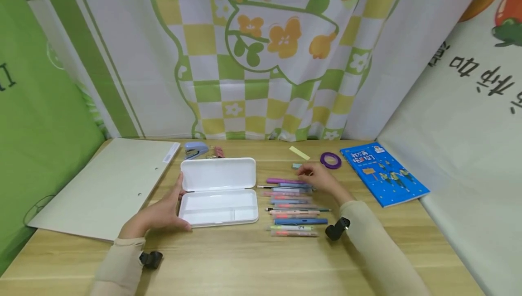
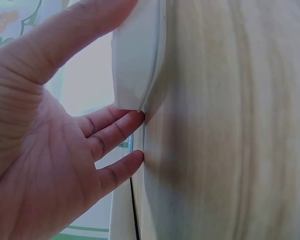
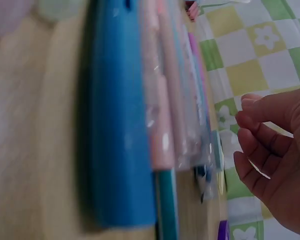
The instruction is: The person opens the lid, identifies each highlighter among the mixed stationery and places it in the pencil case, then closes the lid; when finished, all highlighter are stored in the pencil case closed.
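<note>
A white pencil case [image 1: 218,207] lies opened on the table, its lid [image 1: 218,174] tilted up at the back. My left hand [image 1: 165,207] holds the case's left end, thumb at the front corner and fingers farther back. In the left wrist view, fingertips [image 2: 135,119] touch the case's edge. My right hand [image 1: 320,179] is above the far end of a row of pens, by a purple pen [image 1: 283,181]; its fingers curl loosely, with nothing visible between them. Nearer lie a pencil [image 1: 297,209], a blue pen [image 1: 299,221] and several pastel pens.
Behind the case are a stapler [image 1: 196,149] and a reddish clip [image 1: 219,152]. A large cream board [image 1: 110,187] lies left. Purple tape [image 1: 331,160], a yellow strip [image 1: 299,153], a small teal piece [image 1: 296,166] and a blue book [image 1: 385,173] lie toward the back right.
</note>
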`<state>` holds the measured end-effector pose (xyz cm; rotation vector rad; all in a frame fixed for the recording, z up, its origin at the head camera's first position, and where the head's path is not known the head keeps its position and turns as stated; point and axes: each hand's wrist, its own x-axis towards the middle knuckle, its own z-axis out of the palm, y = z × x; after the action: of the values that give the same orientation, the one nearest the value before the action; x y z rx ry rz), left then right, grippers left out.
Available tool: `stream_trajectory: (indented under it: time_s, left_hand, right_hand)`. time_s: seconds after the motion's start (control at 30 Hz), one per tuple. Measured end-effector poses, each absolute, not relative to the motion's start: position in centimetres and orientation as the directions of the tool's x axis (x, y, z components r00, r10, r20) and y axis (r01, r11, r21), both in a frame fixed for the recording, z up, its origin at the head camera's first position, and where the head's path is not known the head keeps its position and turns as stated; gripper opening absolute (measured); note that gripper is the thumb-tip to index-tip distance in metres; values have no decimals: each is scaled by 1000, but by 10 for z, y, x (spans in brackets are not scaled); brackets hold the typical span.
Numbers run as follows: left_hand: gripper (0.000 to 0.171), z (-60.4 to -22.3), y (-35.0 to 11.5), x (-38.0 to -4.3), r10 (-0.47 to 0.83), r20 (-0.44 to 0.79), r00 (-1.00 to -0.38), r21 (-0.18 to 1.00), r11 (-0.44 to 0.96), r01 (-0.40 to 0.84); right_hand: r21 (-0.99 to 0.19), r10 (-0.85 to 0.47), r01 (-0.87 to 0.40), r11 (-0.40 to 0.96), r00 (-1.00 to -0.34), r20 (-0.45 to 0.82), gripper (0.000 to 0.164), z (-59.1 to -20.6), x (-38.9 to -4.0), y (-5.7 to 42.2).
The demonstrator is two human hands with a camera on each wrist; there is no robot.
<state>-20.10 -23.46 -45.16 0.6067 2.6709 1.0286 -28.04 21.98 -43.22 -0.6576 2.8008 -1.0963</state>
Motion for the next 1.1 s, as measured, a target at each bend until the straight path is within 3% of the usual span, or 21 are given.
stream_trajectory:
  time_s: [0.23,0.53,1.1]
  left_hand:
    - [144,-455,-235,-202,451,-35,-892,674,670,312]
    - [143,-458,-236,-201,448,-29,-894,682,663,309]
    - [142,-457,-236,-200,448,-37,-893,691,657,300]
  right_hand:
    - [-565,-483,-447,694,-871,95,9,-441,-277,233]
    - [-538,-446,-414,734,-892,78,11,-451,-273,243]
    - [-499,-490,-476,724,-864,114,12,-458,-276,246]
